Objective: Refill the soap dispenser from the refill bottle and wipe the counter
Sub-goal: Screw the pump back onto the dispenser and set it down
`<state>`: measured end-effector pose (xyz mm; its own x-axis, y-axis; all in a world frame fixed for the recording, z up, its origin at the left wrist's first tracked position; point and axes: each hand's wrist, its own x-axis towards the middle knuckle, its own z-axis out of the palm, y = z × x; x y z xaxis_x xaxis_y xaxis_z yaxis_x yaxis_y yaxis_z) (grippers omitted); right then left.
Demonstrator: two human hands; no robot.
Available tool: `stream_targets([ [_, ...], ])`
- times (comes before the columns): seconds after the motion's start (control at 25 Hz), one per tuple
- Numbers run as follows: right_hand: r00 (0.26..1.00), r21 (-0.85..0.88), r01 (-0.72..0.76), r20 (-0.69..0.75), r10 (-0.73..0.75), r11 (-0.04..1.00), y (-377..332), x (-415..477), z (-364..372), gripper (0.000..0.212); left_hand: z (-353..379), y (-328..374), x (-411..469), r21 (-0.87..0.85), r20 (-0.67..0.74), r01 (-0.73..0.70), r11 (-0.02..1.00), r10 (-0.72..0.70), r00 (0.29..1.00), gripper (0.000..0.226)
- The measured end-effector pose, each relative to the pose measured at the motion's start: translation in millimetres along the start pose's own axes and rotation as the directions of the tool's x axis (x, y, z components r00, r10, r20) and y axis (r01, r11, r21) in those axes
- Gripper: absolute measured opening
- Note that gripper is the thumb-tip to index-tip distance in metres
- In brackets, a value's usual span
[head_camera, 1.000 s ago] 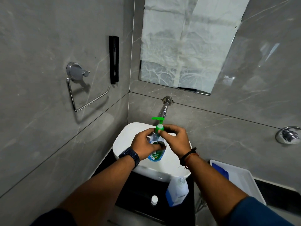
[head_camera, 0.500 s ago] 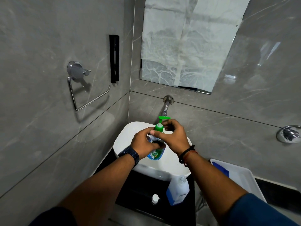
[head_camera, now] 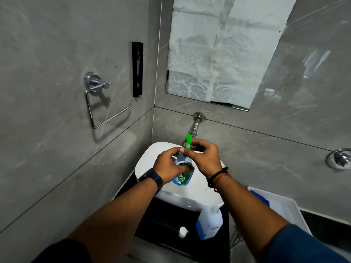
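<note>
Wall, left: chrome towel ring [head_camera: 98, 103]; black vertical bracket [head_camera: 137, 69] beside it.

Left hand [head_camera: 168, 167]: watch [head_camera: 152, 178] on the wrist; fingers wrapped around the body of the soap dispenser [head_camera: 182, 175], holding it over the white basin [head_camera: 148, 164].

Soap dispenser: clear bottle, green-and-blue label, green pump head [head_camera: 188, 142] on top, nozzle pointing away toward the wall tap [head_camera: 196, 125].

Right hand [head_camera: 204, 158]: black and red wrist bands; fingers closed on the collar of the green pump.

Dark surface [head_camera: 163, 219], in front of the basin: small white cap [head_camera: 182, 231] lying loose; just right of it the refill bottle [head_camera: 209, 223], translucent white with blue liquid, upright and uncapped.

Far right: white tray [head_camera: 286, 207] holding a blue item [head_camera: 260, 197], which cannot be identified; chrome wall valve [head_camera: 339, 158] above it.
</note>
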<state>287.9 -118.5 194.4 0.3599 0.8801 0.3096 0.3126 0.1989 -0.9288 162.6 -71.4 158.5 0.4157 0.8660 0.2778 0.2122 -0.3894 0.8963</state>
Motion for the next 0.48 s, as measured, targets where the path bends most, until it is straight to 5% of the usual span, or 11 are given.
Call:
stream_targets([
  [0.48, 1.000, -0.018, -0.028, 0.008, 0.028, 0.999, 2.0, 2.3, 3.4, 0.042, 1.7, -3.3, 4.4, -0.033, 0.001, 0.006, 0.999, -0.006, 1.000, 0.046],
])
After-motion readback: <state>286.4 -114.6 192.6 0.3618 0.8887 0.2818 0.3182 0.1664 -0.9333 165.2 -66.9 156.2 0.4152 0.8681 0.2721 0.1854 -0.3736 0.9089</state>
